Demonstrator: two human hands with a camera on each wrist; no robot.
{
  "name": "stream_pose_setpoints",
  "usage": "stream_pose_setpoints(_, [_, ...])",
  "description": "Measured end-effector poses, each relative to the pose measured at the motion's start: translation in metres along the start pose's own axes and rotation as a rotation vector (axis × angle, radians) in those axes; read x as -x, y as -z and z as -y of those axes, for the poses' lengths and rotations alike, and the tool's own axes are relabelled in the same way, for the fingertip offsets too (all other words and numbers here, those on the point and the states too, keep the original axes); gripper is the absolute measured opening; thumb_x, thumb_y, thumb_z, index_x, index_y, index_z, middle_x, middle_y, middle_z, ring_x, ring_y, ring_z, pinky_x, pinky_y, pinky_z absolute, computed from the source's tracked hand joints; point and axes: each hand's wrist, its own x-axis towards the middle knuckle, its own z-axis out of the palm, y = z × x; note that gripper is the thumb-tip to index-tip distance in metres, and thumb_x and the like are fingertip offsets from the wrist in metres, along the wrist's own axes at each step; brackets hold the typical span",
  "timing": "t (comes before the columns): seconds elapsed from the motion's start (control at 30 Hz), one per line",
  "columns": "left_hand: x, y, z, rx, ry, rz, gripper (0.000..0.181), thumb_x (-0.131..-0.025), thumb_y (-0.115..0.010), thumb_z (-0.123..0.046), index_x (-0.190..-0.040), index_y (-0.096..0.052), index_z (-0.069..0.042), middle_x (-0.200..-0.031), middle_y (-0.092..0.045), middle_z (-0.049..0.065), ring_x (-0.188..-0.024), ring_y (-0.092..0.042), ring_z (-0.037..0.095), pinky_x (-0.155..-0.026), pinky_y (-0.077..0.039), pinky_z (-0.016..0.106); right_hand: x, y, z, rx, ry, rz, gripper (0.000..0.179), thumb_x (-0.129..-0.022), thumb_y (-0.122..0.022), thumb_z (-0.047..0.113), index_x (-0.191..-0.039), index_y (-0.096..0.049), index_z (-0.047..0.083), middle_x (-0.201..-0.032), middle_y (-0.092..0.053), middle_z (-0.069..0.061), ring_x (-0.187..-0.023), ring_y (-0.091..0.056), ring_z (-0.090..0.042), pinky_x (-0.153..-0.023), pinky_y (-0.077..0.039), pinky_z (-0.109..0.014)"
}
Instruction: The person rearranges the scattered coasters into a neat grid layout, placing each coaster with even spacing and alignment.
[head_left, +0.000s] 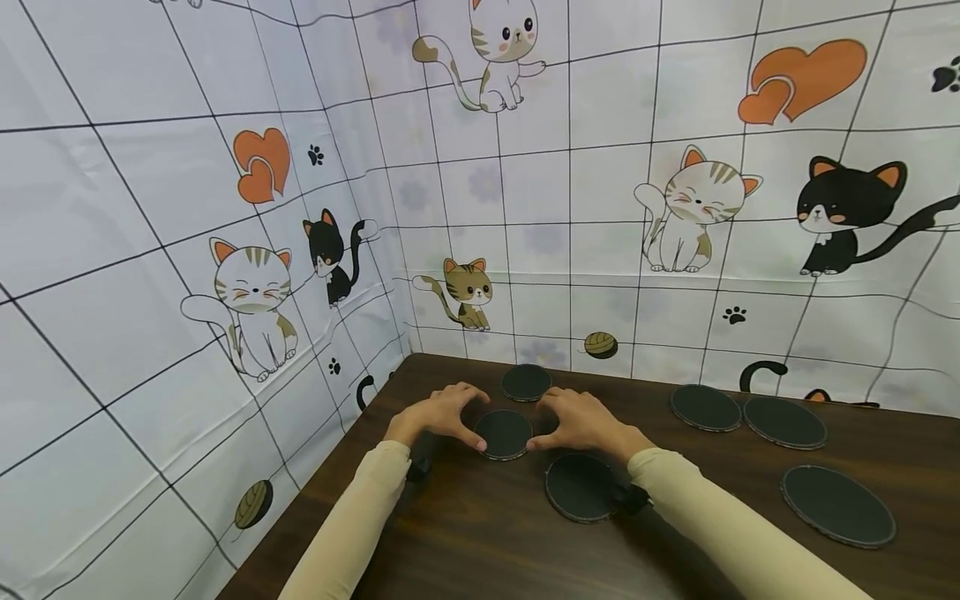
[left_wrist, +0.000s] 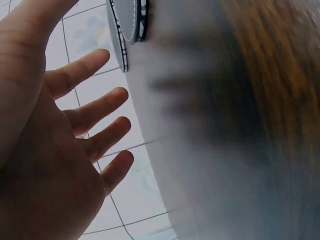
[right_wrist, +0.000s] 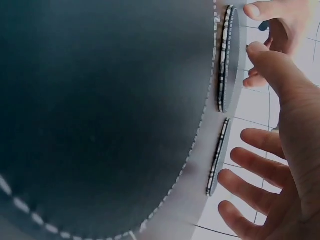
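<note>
A round dark coaster point(head_left: 504, 434) with a pale stitched rim lies flat on the brown table point(head_left: 480, 542), between my two hands. On its left side is my left hand point(head_left: 444, 413), thumb and fingers loosely curved around a gap. My right hand point(head_left: 581, 421) mirrors it on the other side, thumb tip close to the coaster's right rim. The wrist views show spread fingers point(left_wrist: 107, 107) with nothing gripped. Just behind lies another coaster point(head_left: 527, 382), near the right fingertips. A nearer coaster point(head_left: 577, 487) sits under the right wrist, partly hidden by a black wrist strap point(head_left: 632, 498).
To the right lie further dark coasters: one at the back point(head_left: 706, 407), its neighbour point(head_left: 785, 422) almost touching it, and a front one point(head_left: 838, 506). A white cat-print sheet point(head_left: 540, 192) with grid lines rises along the table's left and back edges.
</note>
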Motion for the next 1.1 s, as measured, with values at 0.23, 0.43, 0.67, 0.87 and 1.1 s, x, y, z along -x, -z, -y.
stream_pose_setpoints(0.23, [-0.001,-0.003,0.003,0.009,0.026,0.06,0.091,-0.063,-0.072,-0.065,-0.138,-0.04,-0.023,-0.138,-0.035,0.003,-0.125,-0.031,0.029,-0.097,-0.024,0.055,-0.004,-0.003,0.004,0.011,0.007,0.015,0.08,-0.066,-0.059,0.076,-0.118,-0.062,0.015,-0.122,-0.053,-0.004,-0.103,-0.054,-0.023,-0.08,-0.044,-0.043])
stream_pose_setpoints(0.43, [-0.001,-0.003,0.004,-0.013,0.018,0.063,0.093,-0.063,-0.072,-0.066,-0.139,-0.04,-0.022,-0.139,-0.034,0.004,-0.125,-0.032,0.029,-0.097,-0.025,0.055,-0.011,-0.004,0.01,0.007,-0.001,0.036,0.089,-0.064,-0.06,0.077,-0.125,-0.057,0.012,-0.123,-0.052,-0.006,-0.107,-0.053,-0.026,-0.085,-0.041,-0.049])
stream_pose_setpoints(0.67, [-0.001,-0.005,0.003,-0.022,0.017,0.077,0.098,-0.062,-0.07,-0.069,-0.141,-0.038,-0.022,-0.14,-0.032,0.005,-0.127,-0.031,0.029,-0.097,-0.025,0.056,-0.016,-0.014,0.012,0.006,-0.044,0.089,0.103,-0.059,-0.058,0.081,-0.134,-0.049,0.012,-0.126,-0.049,-0.006,-0.11,-0.049,-0.028,-0.089,-0.037,-0.053])
stream_pose_setpoints(0.87, [-0.002,-0.006,0.001,-0.048,0.043,0.103,0.095,-0.062,-0.07,-0.069,-0.14,-0.039,-0.025,-0.144,-0.027,0.005,-0.129,-0.027,0.03,-0.098,-0.024,0.054,-0.016,-0.019,0.013,0.037,-0.055,0.115,0.108,-0.056,-0.056,0.085,-0.137,-0.045,0.013,-0.132,-0.045,-0.008,-0.117,-0.043,-0.032,-0.091,-0.033,-0.057])
stream_pose_setpoints(1.1, [-0.002,-0.004,-0.001,-0.038,0.041,0.11,0.092,-0.063,-0.07,-0.067,-0.139,-0.04,-0.027,-0.144,-0.026,0.006,-0.128,-0.028,0.031,-0.097,-0.025,0.055,-0.019,-0.019,0.014,0.049,-0.058,0.119,0.105,-0.058,-0.056,0.084,-0.134,-0.048,0.013,-0.131,-0.045,-0.007,-0.119,-0.041,-0.033,-0.091,-0.033,-0.056])
